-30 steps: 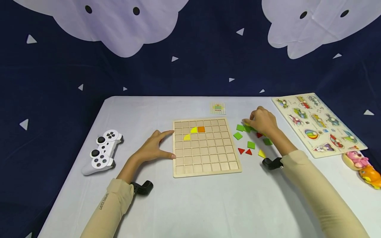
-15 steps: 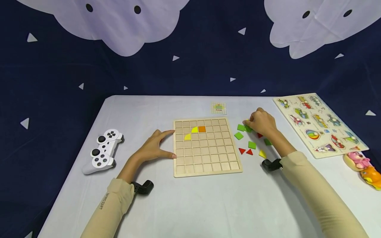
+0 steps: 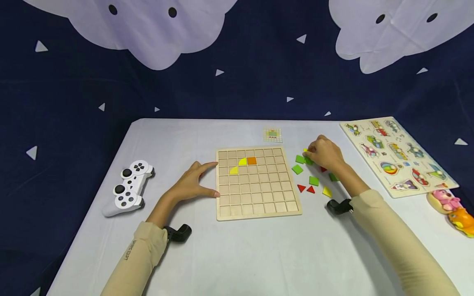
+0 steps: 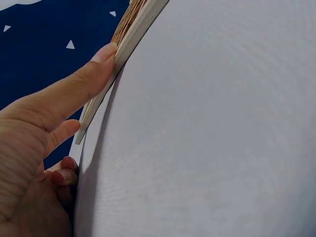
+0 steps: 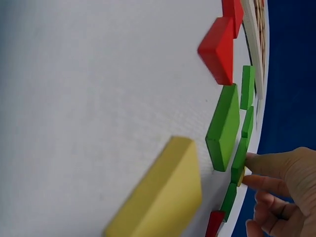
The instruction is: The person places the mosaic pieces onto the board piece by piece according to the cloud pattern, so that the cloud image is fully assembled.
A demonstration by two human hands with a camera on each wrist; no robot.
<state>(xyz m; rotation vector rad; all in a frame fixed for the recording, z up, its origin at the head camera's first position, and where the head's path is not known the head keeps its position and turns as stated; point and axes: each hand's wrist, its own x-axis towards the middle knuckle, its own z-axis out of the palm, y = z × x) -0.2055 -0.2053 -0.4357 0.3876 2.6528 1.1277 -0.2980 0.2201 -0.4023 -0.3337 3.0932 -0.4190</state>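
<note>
A wooden grid board (image 3: 259,189) lies mid-table, with two yellow quarter-round pieces (image 3: 242,161) and an orange square (image 3: 251,160) in its cells. My left hand (image 3: 192,181) touches the board's left edge with thumb and forefinger spread wide; in the left wrist view the thumb (image 4: 94,74) rests against the rim. Right of the board, my right hand (image 3: 326,152) pinches a small yellow piece (image 5: 241,177) among the loose green squares (image 3: 297,169). Most of that piece is hidden by the fingers and a green square. Red triangles (image 3: 310,189) and another yellow piece (image 3: 326,191) lie nearer me.
A small pattern card (image 3: 272,134) lies behind the board. On the left is a white game controller (image 3: 131,185). A picture peg puzzle (image 3: 400,156) lies at the right, with pink and orange toy figures (image 3: 461,220) by its near corner. A dark cloth hangs behind the table.
My right hand has shifted very slightly at the loose pieces, and more yellow shows beside its fingertips. My left hand stays at the board's edge.
</note>
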